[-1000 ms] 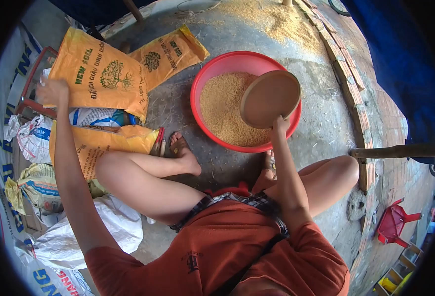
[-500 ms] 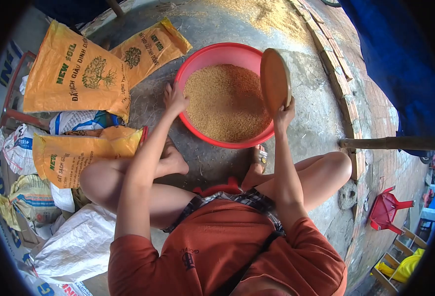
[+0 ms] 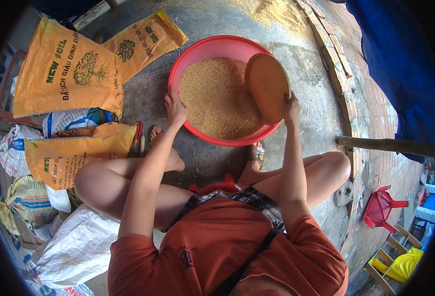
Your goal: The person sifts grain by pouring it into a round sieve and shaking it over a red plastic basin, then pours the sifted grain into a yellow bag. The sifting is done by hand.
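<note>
Right hand (image 3: 291,109) with a one-sided grip here, clenched on the near-right edge of the round tray (image 3: 267,89), which tilts over the right side of the red tub (image 3: 175,74)! If those fingers slacken, the tray could twist and flick grain (image 3: 217,98) over the rim onto the floor (image 3: 306,74). Across on the left rim, the left hand (image 3: 177,109) makes contact; whether its grip is closed, I can't tell. Lean too hard there and the tub might tip or skid, with the right foot (image 3: 251,167) just beside the near rim!
</note>
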`<act>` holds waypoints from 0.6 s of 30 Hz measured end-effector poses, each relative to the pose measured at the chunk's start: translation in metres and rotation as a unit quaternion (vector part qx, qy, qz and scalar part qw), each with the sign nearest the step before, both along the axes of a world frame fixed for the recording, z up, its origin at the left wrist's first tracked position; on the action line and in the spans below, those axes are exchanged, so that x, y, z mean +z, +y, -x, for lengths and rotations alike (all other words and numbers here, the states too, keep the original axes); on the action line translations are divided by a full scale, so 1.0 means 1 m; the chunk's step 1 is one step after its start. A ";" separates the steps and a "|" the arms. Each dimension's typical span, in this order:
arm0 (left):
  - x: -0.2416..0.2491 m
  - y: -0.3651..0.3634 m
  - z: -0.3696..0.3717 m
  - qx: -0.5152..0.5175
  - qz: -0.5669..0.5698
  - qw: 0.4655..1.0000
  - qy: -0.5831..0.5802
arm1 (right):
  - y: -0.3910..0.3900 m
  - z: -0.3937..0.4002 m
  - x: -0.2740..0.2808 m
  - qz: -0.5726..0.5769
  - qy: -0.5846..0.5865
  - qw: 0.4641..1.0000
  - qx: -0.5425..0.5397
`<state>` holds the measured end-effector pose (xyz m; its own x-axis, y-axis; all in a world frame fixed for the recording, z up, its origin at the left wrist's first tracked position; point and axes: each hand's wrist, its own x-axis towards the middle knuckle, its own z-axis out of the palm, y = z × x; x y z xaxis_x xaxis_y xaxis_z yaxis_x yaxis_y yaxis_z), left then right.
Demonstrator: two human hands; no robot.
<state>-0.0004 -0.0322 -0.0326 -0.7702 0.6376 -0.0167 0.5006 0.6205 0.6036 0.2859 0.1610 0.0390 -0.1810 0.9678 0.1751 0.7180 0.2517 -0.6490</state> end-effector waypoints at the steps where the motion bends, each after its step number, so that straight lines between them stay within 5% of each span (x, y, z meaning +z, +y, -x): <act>1: 0.001 0.000 0.000 -0.005 -0.012 1.000 0.003 | 0.006 -0.005 -0.010 0.001 -0.001 1.000 0.001; 7: -0.002 0.000 -0.002 0.002 -0.026 1.000 -0.002 | 0.002 -0.009 -0.029 0.164 0.083 0.982 0.040; 9: -0.003 0.000 0.000 0.002 -0.028 1.000 -0.002 | -0.001 -0.008 -0.047 0.284 0.217 0.934 0.010; 12: -0.007 0.001 0.002 0.001 -0.033 0.999 -0.021 | -0.007 -0.005 -0.077 0.380 0.246 0.891 -0.035; 18: -0.007 0.002 0.002 0.002 -0.041 0.999 -0.016 | -0.031 0.012 -0.097 0.436 0.342 0.824 -0.115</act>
